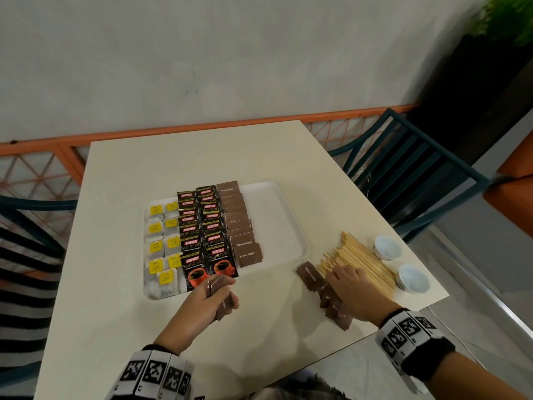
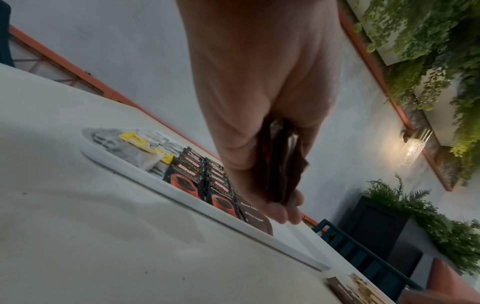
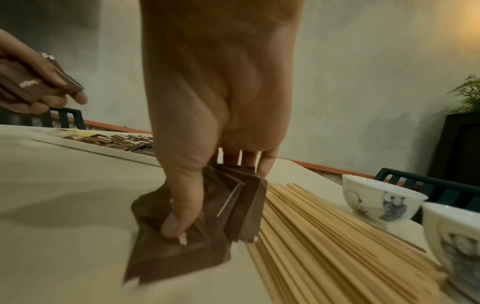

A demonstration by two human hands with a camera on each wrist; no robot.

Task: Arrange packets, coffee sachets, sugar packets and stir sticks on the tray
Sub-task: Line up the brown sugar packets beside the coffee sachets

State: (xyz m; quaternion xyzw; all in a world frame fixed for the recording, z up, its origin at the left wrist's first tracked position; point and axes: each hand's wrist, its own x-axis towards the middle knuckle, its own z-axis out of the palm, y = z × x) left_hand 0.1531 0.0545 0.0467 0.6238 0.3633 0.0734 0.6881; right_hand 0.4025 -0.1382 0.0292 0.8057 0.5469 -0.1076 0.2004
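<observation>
Left hand (image 1: 215, 295) grips sugar packets (image 1: 223, 301); right hand (image 1: 356, 287) seemingly gathers more.

My white tray (image 1: 288, 226) holds yellow-tagged tea packets (image 1: 163, 243), black coffee sachets (image 1: 206, 232) and a column of brown sugar packets (image 1: 239, 226). More sugar packets (image 1: 323, 287) and wooden stir sticks (image 1: 360, 264) lie on the worktop (image 1: 202, 157) beside it.

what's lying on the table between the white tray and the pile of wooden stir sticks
In the head view, loose brown sugar packets lie between the white plastic tray and the wooden stir sticks, with the right hand gathering them.
</observation>
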